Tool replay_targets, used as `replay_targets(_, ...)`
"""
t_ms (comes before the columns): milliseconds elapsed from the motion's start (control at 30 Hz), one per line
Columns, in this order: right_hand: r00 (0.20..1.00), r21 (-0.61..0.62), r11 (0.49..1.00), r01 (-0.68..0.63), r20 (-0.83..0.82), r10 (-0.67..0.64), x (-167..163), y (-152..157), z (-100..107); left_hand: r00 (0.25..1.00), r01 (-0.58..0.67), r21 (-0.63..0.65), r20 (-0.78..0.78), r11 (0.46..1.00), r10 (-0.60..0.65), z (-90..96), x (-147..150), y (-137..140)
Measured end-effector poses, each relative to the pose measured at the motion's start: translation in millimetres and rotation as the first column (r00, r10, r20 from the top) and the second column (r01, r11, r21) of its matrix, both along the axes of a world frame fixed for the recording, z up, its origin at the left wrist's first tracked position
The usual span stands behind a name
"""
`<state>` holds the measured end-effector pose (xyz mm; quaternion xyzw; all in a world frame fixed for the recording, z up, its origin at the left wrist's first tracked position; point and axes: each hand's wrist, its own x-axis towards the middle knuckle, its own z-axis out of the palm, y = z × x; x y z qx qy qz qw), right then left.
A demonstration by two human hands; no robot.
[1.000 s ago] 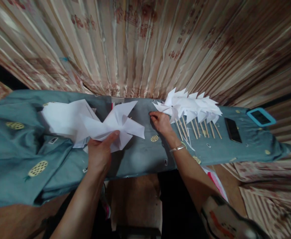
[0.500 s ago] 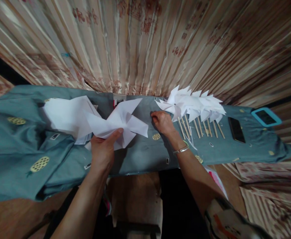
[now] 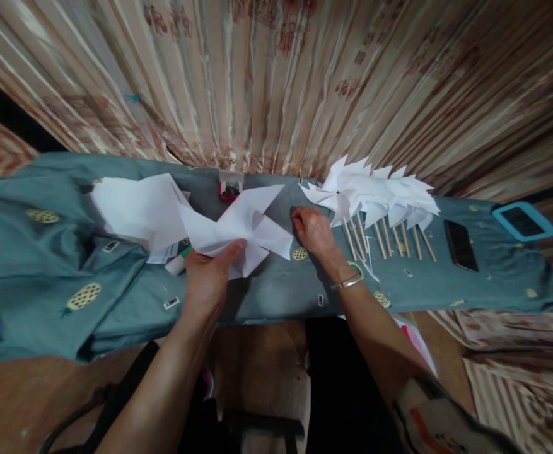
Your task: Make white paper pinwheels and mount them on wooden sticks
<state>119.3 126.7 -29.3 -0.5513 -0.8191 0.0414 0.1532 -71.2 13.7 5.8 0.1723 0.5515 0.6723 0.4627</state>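
Observation:
My left hand [image 3: 209,274] grips a white paper pinwheel [image 3: 257,238], its thumb pressed on the lower part near the centre. The pinwheel is held a little above the cloth, its blades spread. To its right, my right hand [image 3: 313,230] is closed with the fingertips pinched; whatever they hold, if anything, is too small to make out. Beyond that hand, overlapping white pinwheels [image 3: 384,192] lie in a row, with thin wooden sticks [image 3: 384,241] pointing toward me. A small red box [image 3: 231,189] with dark small pieces stands behind the held pinwheel.
White paper sheets [image 3: 134,205] lie at left, near a white tube with a green end [image 3: 176,265]. A dark phone [image 3: 460,246] and a blue-framed device [image 3: 524,221] rest at right. A green-grey cloth [image 3: 267,306] covers the narrow table; a pleated curtain [image 3: 257,82] hangs behind.
The view has shifted slightly, and more of the red box and the green-ended tube now shows. My left hand still holds the pinwheel; my right hand stays pinched in nearly the same place.

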Motion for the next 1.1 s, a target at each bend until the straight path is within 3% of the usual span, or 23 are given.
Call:
replay_targets(100,0.993,-0.03,0.999,0.022,-0.112,-0.026,3.1,-8.5,-3.2,1.0,-0.004,-0.002,-0.021,1.0,0.004,-0.8,3.3,-0.8)
replay_targets(167,0.955,-0.081,0.995,0.055,-0.286,-0.076,8.3,-17.1,-0.4,1.0,0.001,0.002,-0.023,1.0,-0.001,-2.5,4.9,-1.3)
replay_targets(233,0.83,-0.152,0.985,0.079,-0.537,-0.149,14.5,-30.7,9.4,1.0,0.015,0.005,-0.022,1.0,-0.015,-4.8,6.6,-1.8)
replay_targets(300,0.626,-0.195,0.978,0.075,-0.754,-0.198,18.6,-50.4,26.6,0.999,0.032,0.008,-0.037,0.999,-0.032,-7.0,9.1,-2.5)
replay_targets(367,0.485,-0.222,0.975,0.031,-0.849,-0.209,17.6,-74.4,47.0,0.996,0.051,0.013,-0.071,0.999,-0.05,-8.6,13.2,-3.5)
replay_targets(433,0.423,-0.242,0.97,-0.025,-0.882,-0.209,10.9,-98.1,63.6,0.991,0.067,0.011,-0.119,0.998,-0.065,-9.0,19.0,-5.2)
replay_targets(533,0.459,-0.311,0.945,-0.103,-0.858,-0.232,-3.2,-123.2,71.0,0.98,0.094,0.003,-0.177,0.996,-0.092,-8.4,29.7,-8.5)
replay_targets(633,0.539,-0.279,0.95,-0.142,-0.827,-0.163,-9.7,-132.3,62.7,0.969,0.143,0.028,-0.208,0.989,-0.134,-8.6,39.8,-11.0)
replay_targets(867,0.777,-0.049,0.997,-0.063,-0.63,0.018,1.5,-133.4,58.8,0.952,0.205,0.032,-0.24,0.978,-0.192,-11.8,53.0,-9.7)
replay_targets(1000,0.834,0.113,0.992,-0.054,-0.542,0.107,3.9,-134.9,63.7,0.95,0.219,0.015,-0.232,0.976,-0.21,-12.9,53.8,-9.3)
replay_targets(1100,0.849,0.155,0.987,-0.038,-0.516,0.113,5.2,-134.3,62.3,0.949,0.23,0.009,-0.226,0.973,-0.222,-12.9,52.4,-10.7)
